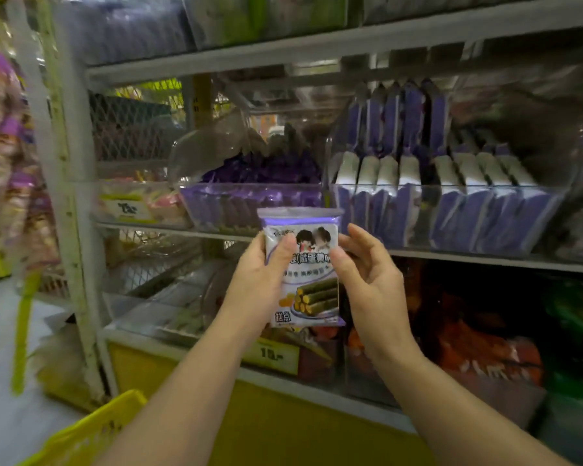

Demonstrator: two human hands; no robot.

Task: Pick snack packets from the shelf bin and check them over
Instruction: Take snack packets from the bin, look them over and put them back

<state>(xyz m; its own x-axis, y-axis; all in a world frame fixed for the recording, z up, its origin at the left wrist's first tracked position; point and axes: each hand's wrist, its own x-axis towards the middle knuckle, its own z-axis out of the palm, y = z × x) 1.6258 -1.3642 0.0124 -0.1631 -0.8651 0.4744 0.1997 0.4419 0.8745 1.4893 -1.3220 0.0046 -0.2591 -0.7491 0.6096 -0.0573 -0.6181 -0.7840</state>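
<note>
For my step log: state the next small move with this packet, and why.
Probably turn the packet over to show its back. Its printed front faces the camera, the left hand grips its left edge, thumb across the front, and the right hand is at its right edge, placed to help the flip.

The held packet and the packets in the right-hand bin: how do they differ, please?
The held packet faces the camera; the bin packets stand edge-on in rows. The held packet is alone in the left hand; the bin packets sit packed together. Both are purple and white.
</note>
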